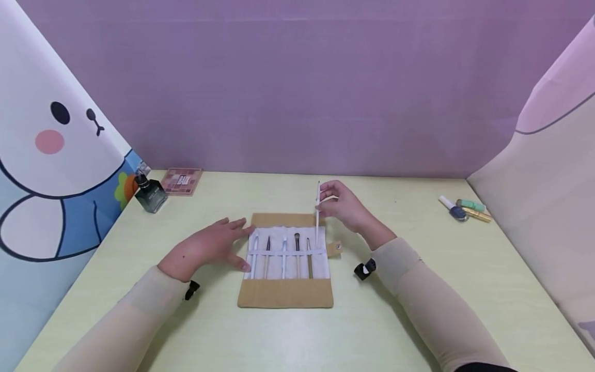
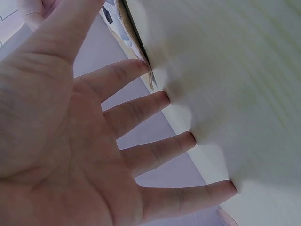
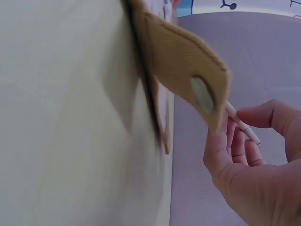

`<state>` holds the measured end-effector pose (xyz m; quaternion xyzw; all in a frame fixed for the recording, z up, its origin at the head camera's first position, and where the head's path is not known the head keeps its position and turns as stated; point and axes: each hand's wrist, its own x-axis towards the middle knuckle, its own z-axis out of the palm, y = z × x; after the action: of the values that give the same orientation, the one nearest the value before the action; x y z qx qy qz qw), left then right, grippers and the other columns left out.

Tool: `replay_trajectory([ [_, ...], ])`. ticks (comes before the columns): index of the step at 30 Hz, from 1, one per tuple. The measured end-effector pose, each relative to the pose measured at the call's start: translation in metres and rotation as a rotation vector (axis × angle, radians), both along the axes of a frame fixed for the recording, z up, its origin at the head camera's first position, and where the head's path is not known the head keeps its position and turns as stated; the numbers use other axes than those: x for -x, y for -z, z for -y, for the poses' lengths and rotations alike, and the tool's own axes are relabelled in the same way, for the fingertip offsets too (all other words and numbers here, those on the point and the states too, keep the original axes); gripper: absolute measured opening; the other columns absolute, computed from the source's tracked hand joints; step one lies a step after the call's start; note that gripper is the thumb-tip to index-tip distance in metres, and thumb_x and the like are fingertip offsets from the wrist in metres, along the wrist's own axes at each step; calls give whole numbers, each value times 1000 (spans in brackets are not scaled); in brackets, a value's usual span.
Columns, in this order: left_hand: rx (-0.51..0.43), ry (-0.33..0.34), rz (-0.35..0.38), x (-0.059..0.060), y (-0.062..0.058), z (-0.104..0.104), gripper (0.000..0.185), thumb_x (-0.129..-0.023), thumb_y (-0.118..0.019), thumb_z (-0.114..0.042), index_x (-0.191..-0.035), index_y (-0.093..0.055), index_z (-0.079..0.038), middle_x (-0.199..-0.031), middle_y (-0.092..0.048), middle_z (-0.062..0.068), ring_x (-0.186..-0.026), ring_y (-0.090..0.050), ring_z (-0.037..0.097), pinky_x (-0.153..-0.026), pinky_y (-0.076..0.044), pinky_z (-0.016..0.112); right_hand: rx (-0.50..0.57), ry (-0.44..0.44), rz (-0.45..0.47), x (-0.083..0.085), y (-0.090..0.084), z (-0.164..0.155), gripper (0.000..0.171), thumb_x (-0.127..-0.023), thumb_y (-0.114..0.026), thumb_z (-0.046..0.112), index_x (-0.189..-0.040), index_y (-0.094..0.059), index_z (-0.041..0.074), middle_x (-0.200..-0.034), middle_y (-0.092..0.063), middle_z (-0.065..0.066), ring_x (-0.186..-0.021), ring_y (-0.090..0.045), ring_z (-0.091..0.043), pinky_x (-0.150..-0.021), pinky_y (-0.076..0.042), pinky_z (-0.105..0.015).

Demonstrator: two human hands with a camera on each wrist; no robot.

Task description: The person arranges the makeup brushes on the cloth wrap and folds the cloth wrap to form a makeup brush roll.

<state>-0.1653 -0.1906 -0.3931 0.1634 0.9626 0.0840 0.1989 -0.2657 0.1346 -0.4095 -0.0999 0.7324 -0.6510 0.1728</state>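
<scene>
A tan brush roll (image 1: 285, 294) lies unfolded on the table, its pale lining crossed by an elastic band (image 1: 274, 253). Several slim makeup brushes (image 1: 297, 238) stand side by side under that band. My right hand (image 1: 345, 205) pinches a thin white makeup brush (image 1: 318, 222) between thumb and fingers, nearly upright over the roll's right end. Its lower end overlaps the band in the head view. My left hand (image 1: 211, 248) spreads its fingers at the roll's left edge, with thumb and index fingertip right at the fabric. In the left wrist view the other fingertips (image 2: 189, 137) rest on the table.
A tan snap tab (image 3: 178, 61) sticks out from the roll's right side. At the back left are a dark glass bottle (image 1: 151, 195) and a pink palette (image 1: 182, 182). Several small cosmetic bottles and tubes (image 1: 471, 205) lie at the far right. Printed cloth walls enclose the table.
</scene>
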Motion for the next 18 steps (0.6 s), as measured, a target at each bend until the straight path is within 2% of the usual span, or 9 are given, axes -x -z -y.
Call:
replay_trajectory([
  [5,6,-7,5,0,1,0,109,-76,-92,-58,-165,-43,-17,-174,-32,24,-156,-28,63,-122,-37,76,-52,-20,15,-3,2,0,56,-94,-66,-11,-144,-41,-2,-117,-55,-10,-97,-66,-20,-92,-67,-36],
  [8,9,-5,4,1,2,-1,109,-76,-91,-58,-165,-43,-17,-174,-32,23,-156,-28,63,-121,-37,77,-88,-33,29,-4,3,-3,63,-94,-67,-8,-149,-38,2,-119,-55,-13,-94,-68,-21,-94,-67,-40],
  [14,8,-5,2,3,3,-1,109,-77,-91,-59,-165,-43,-17,-175,-32,23,-157,-28,62,-121,-37,77,-111,-82,53,-7,7,-7,83,-92,-67,-11,-162,-30,14,-119,-53,-15,-90,-71,-24,-90,-68,-39],
  [18,9,-10,7,2,4,-1,109,-77,-91,-59,-165,-43,-18,-175,-32,22,-157,-28,62,-121,-37,77,-102,-119,61,-11,9,-8,81,-92,-66,-12,-161,-31,12,-116,-52,-14,-87,-71,-23,-87,-68,-37],
])
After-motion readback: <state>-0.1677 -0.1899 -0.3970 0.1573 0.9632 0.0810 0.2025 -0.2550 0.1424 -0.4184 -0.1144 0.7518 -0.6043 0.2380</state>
